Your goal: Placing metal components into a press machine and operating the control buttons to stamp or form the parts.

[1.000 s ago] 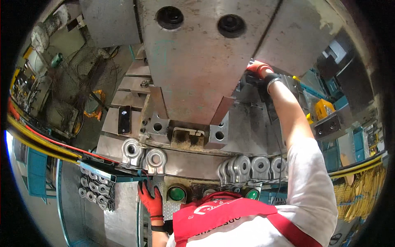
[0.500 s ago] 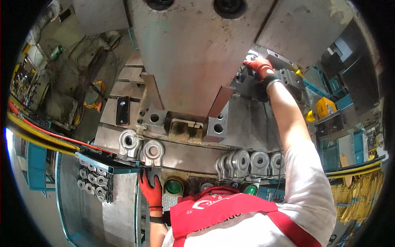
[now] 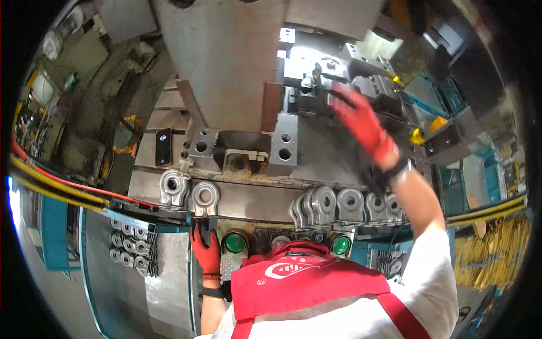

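My left hand (image 3: 206,254), in a red glove, is at the front edge of the machine bed, its fingers around the lower end of a ring-ended metal part (image 3: 204,198). The part's round end rests on the ledge. Beside it stands a similar metal part (image 3: 174,183). My right hand (image 3: 364,124), also red-gloved and smeared by motion, is over the right side of the bed with fingers stretched out, and nothing shows in it. Just beyond it, a pale ring shape (image 3: 329,66) sits among brightly lit die blocks (image 3: 302,65).
Several ring-ended parts (image 3: 350,206) line the ledge at right. Green push buttons (image 3: 235,243) sit along the front. A large steel press block (image 3: 226,62) hangs over the bed. A phone (image 3: 164,147) lies at left, above a bin (image 3: 169,282) holding stacked parts.
My right hand has left the ring shape in the die and drawn back toward me, its fingers coming apart. My left hand stays at the same part. The view has shifted slightly.
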Demonstrator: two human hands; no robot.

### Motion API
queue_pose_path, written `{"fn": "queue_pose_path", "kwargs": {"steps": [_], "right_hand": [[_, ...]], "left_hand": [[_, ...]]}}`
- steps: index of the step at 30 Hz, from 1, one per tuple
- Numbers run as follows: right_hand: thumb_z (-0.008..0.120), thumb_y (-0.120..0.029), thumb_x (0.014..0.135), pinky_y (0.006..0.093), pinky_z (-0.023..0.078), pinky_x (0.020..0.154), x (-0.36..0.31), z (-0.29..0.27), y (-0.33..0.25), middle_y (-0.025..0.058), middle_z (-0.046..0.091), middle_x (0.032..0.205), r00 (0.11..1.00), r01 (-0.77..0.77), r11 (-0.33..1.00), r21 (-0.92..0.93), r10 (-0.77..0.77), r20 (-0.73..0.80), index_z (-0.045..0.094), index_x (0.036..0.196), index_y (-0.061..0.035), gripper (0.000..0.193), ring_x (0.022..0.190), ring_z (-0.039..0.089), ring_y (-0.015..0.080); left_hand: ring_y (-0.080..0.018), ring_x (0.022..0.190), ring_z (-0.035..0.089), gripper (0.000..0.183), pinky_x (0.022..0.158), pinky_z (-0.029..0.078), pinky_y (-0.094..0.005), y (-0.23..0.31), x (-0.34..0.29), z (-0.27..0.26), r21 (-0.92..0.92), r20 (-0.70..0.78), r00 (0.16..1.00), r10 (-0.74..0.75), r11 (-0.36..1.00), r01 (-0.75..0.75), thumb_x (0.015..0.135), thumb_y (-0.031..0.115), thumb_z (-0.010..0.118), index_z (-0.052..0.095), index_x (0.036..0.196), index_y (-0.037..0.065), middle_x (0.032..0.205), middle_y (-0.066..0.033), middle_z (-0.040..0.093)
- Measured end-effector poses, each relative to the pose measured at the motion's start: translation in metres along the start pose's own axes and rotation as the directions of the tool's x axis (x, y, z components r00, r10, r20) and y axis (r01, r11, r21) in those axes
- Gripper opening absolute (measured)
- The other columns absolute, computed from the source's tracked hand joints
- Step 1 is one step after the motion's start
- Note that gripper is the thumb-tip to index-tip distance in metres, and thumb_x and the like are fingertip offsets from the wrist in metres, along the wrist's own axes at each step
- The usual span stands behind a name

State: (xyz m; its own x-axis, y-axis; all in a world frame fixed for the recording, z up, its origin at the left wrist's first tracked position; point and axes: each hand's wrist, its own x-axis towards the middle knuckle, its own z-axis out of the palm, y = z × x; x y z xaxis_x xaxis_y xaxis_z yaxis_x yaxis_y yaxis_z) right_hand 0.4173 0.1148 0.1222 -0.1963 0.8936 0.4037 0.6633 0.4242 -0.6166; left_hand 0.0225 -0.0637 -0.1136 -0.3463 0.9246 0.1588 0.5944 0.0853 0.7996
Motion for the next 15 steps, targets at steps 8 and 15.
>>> {"fn": "queue_pose_path", "kwargs": {"steps": [8, 15], "right_hand": [[0.062, -0.02, 0.08, 0.0349, 0.045, 0.081, -0.355, 0.059, 0.003, 0.0175, 0.062, 0.097, 0.609, -0.756, 0.64, 0.141, 0.765, -0.21, 0.057, 0.11, 0.0008, 0.036, 0.093, 0.059, 0.0285], [0.075, -0.026, 0.067, 0.0361, 0.038, 0.095, -0.45, 0.139, 0.096, 0.0227, 0.047, 0.121, 0.392, -0.859, 0.374, 0.349, 0.92, -0.021, 0.026, 0.132, 0.0064, 0.088, 0.112, 0.047, 0.0295]], "left_hand": [[-0.0357, 0.123, 0.037, 0.068, 0.102, 0.031, -0.0383, -0.092, -0.056, 0.022, -0.201, 0.333, 0.894, -0.301, 0.903, 0.379, 0.08, 0.025, 0.064, 0.032, 0.134, 0.0, 0.131, -0.024, 0.04], [-0.0393, 0.124, 0.034, 0.105, 0.102, 0.032, -0.0405, -0.096, -0.051, 0.051, 0.109, 0.346, 0.809, -0.475, 0.877, 0.468, 0.063, 0.034, 0.077, 0.012, 0.141, 0.004, 0.137, -0.0265, 0.029]]}}
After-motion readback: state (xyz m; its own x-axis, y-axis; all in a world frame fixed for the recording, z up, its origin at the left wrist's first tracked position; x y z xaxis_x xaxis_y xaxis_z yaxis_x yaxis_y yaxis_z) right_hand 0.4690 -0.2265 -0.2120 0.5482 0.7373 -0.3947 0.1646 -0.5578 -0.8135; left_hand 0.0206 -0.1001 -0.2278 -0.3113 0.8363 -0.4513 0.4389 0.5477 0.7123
